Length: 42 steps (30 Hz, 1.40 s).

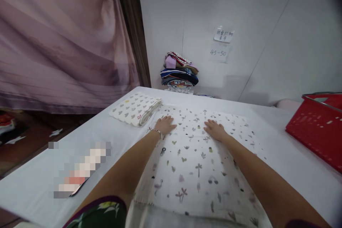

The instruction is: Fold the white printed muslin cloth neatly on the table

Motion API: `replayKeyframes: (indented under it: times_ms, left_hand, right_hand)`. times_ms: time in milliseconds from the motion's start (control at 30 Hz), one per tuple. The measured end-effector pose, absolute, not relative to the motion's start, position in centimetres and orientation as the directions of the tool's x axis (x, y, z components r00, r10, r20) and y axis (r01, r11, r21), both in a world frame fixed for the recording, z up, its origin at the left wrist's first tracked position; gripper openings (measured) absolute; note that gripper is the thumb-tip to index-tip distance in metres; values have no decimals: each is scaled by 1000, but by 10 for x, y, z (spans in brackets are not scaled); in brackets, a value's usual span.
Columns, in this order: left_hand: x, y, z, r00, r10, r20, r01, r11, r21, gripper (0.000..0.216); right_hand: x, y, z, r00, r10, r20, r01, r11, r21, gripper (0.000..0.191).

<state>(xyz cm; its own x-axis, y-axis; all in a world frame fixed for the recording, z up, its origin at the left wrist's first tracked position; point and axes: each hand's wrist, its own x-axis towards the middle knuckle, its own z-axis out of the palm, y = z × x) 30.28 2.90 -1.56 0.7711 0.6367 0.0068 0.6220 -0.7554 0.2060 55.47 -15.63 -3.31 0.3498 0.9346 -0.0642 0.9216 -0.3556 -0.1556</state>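
A white printed cloth (196,164) with small plants and birds lies spread flat on the white table (107,135). My left hand (165,124) rests palm down on its far left part, fingers stretched out. My right hand (215,130) lies flat on the cloth a little to the right, fingers also stretched out. Both arms reach forward over the cloth. A bracelet sits on my left wrist. Neither hand holds anything.
A folded white cloth with small hearts (136,108) lies left of my left hand. A red basket (317,128) stands at the right edge. A stack of folded clothes (179,73) sits against the wall. A pink curtain (61,39) hangs on the left. A blurred-out object (80,169) lies near the table's left edge.
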Motion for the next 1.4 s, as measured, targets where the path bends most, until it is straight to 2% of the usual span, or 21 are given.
replayKeyframes:
  times_ms: [133,300,433,833,1033,1167,1400]
  left_hand:
    - [304,41,-27,760,649,-31,640,-739,213,64]
    - [316,47,-24,736,670,-98,675,-713,192,70]
    - [325,55,-24,724,690,-29,685,-712,154,68]
    - [352,104,-39,696,717,-39,713,-684,153,84]
    - [352,110,-39,689,724,-15,716,-677,169,77]
    - [338,115,-36,695,718,36,706,-691,152,72]
    - [336,130,-38,624,781,-2,773,-617,145,71]
  right_hand:
    - [569,-156,-41,339,941,-9,931,-337,-144,58]
    - [582,-145,-41,415,904,-104,895,-426,-133,63]
    - [590,-135,-39,439,892,-108,885,-450,-117,63]
    - [629,-105,-47,499,864,-71,857,-504,-108,65]
    - [641,-106,-44,505,861,-55,853,-508,-116,63]
    - [662,-132,-46,608,794,-6,793,-607,-52,62]
    - [694,-139,-46,661,743,-105,739,-669,-83,62]
